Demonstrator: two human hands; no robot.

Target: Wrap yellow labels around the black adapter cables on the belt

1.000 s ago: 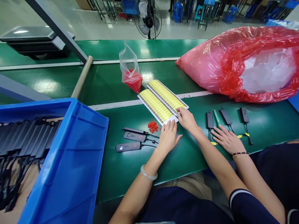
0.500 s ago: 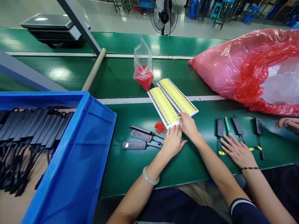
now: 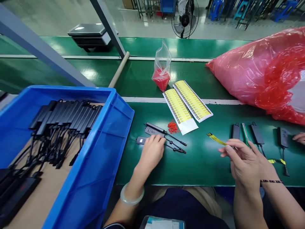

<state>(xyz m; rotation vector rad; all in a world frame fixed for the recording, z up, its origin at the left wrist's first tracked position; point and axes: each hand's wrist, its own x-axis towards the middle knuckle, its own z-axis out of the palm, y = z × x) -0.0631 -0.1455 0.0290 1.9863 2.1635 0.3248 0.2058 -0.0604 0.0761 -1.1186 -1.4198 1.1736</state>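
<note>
My left hand [image 3: 151,152] rests with curled fingers on three black cabled devices [image 3: 152,131] lying on the green belt [image 3: 197,162]. My right hand [image 3: 241,165] pinches a peeled yellow label strip [image 3: 215,138] and holds it above the belt. Two sheets of yellow labels [image 3: 188,103] lie just beyond, with a small pile of red rings [image 3: 172,126] beside them. A co-worker's hand with a bead bracelet [image 3: 271,181] sits partly hidden behind my right hand.
A blue bin [image 3: 114,127] of black cabled devices stands at the left. More black devices [image 3: 256,133] and a green pen [image 3: 245,131] lie at the right. A clear bag of red rings [image 3: 162,76] and a big red plastic sack [image 3: 257,73] sit farther back. Another co-worker's hand [image 3: 299,137] shows at the right edge.
My right hand left the label sheet with a yellow strip and drew back to the right. My left hand moved from the sheet onto the black devices. The view swung left.
</note>
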